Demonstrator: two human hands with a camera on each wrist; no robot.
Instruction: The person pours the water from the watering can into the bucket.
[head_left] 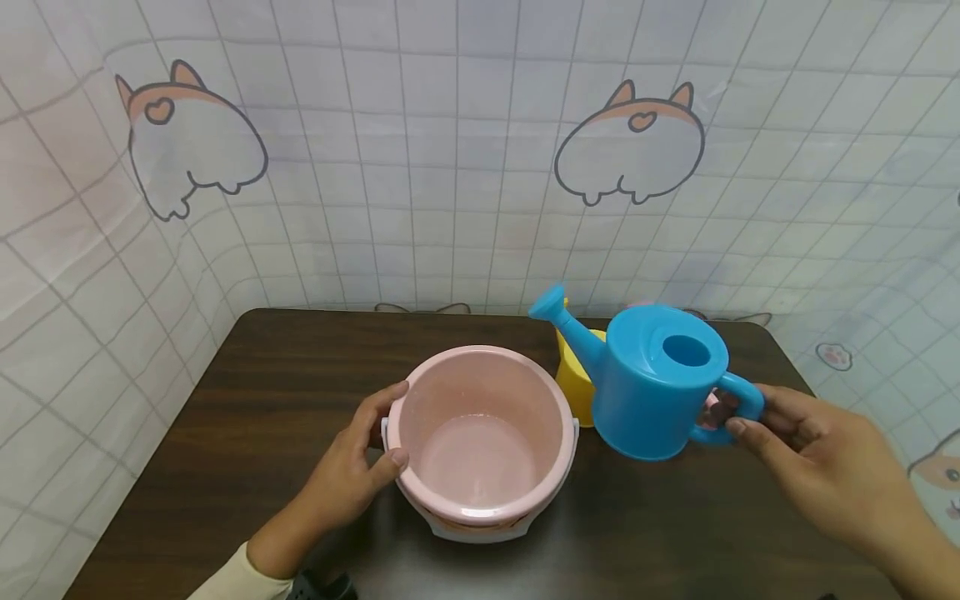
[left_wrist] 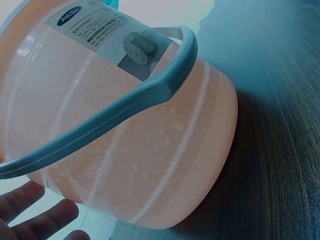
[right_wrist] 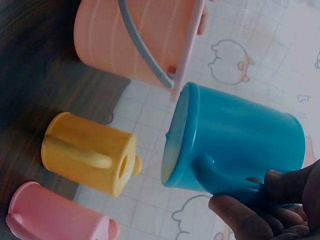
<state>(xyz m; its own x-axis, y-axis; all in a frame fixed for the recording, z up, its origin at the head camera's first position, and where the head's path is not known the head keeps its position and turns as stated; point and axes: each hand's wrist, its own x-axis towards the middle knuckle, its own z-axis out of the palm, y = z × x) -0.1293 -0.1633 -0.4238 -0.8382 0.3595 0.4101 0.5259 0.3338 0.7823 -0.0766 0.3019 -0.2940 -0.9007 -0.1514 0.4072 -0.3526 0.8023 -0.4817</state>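
A pink bucket (head_left: 480, 467) with a grey handle (left_wrist: 125, 102) stands upright on the dark table. At its left side my left hand (head_left: 352, 462) holds the rim, thumb nearer me and fingers farther back; the left wrist view shows fingertips beside the wall. My right hand (head_left: 825, 458) grips the handle of a blue watering can (head_left: 652, 400) between thumb and fingers. That can is raised off the table, right of the bucket, its spout pointing left toward the bucket's far side. I see no water coming out.
Behind the blue can stands a yellow watering can (right_wrist: 87, 152), partly hidden in the head view. A pink watering can (right_wrist: 57, 215) is beside it. A white grid-patterned sheet (head_left: 450, 167) hangs behind the wooden table (head_left: 247, 400).
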